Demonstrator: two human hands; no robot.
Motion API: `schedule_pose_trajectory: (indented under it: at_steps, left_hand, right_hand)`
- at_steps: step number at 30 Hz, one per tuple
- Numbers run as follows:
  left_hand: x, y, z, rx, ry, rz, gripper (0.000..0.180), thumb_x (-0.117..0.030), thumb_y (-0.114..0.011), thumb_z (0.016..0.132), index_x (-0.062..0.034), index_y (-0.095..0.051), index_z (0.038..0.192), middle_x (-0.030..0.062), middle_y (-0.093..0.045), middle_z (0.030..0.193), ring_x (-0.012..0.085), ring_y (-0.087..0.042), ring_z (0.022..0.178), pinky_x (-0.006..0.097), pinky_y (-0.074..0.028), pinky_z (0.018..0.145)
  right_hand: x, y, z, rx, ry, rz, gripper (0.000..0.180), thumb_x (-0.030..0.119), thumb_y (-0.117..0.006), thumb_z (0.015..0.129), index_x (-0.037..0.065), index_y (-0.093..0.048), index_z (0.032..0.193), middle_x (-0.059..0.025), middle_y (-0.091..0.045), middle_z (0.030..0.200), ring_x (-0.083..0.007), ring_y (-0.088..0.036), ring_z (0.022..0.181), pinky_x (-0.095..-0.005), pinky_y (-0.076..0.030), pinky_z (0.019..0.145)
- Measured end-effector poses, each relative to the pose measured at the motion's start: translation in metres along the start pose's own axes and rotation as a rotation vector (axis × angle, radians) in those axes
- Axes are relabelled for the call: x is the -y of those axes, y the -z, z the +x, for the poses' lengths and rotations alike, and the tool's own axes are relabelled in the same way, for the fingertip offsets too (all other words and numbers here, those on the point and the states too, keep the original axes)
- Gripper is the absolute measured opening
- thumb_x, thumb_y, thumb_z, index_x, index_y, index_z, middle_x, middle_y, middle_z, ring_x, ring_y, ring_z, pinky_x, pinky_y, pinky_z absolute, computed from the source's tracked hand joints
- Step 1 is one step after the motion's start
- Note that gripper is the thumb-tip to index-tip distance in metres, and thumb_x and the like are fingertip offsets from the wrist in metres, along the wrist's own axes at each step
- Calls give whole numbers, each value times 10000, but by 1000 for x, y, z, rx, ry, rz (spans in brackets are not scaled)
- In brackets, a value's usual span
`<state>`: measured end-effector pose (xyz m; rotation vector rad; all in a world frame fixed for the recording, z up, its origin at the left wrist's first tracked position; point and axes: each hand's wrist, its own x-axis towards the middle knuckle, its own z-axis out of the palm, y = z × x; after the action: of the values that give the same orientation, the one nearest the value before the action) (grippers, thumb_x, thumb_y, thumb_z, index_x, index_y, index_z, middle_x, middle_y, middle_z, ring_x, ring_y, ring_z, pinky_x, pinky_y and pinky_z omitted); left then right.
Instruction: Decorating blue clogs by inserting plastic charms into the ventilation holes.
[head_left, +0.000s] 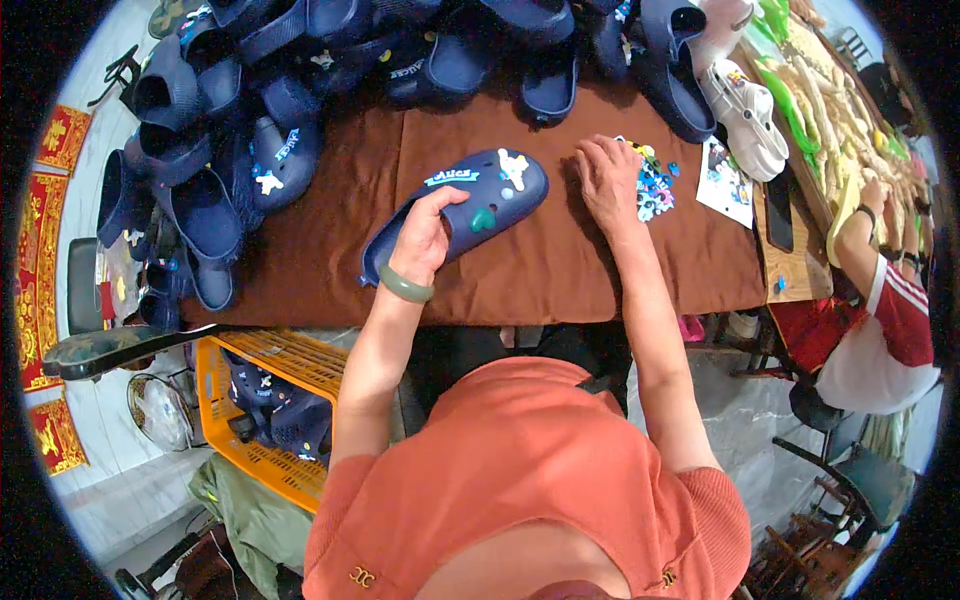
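My left hand [424, 238] grips a navy clog [475, 224], thumb on top near its foot opening. On the clog sit a lettered banner charm [450, 177], a white figure charm [514, 168] and a green charm [483, 219]. My right hand [608, 180] rests at the left edge of a pile of small colourful shoe charms [656, 186]. Its fingers are bent but apart, with nothing visible in them; the fingertips are partly hidden against the pile. A green bangle [405, 284] circles my left wrist.
Many navy clogs [205, 215] are heaped along the far and left sides of the brown-covered table [370, 140]. White clogs [745, 120], a printed card [724, 185] and a phone [779, 215] lie right. An orange crate [268, 345] stands lower left. Another person [868, 330] works at right.
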<state>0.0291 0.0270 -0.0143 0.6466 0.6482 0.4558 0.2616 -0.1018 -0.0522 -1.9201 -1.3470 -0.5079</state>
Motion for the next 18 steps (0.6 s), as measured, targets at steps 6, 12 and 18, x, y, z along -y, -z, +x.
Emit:
schedule_pose_trajectory:
  at_steps: [6,12,18]
  left_hand:
    - [9,-3,-11,-8,-30,39,262,-42,-595,795,38,-592,1044,120,-666,967,226,-661,860,338,-546,808]
    - [15,-1,-18,120,77,43,287,-46,-605,799,28,-583,1075,112,-652,1028,227,-651,911,339,-530,850]
    - [10,-5,-15,130,109,44,292,-91,-604,823,15,-589,1095,106,-655,1047,209,-647,905,332,-522,850]
  right_hand:
    - [39,21,18,438,-5,722,659,261,-745,761,78,-473,1333,-172,-416,1401,-320,-331,1339,-403,-269,1111]
    - [38,27,30,799,286,733,694,265,-774,711,87,-494,1321,-137,-407,1421,-321,-311,1354,-427,-241,1124]
    - [28,27,18,760,126,906,591,210,-757,732,59,-537,1259,-126,-454,1378,-289,-349,1338,-408,-258,1113]
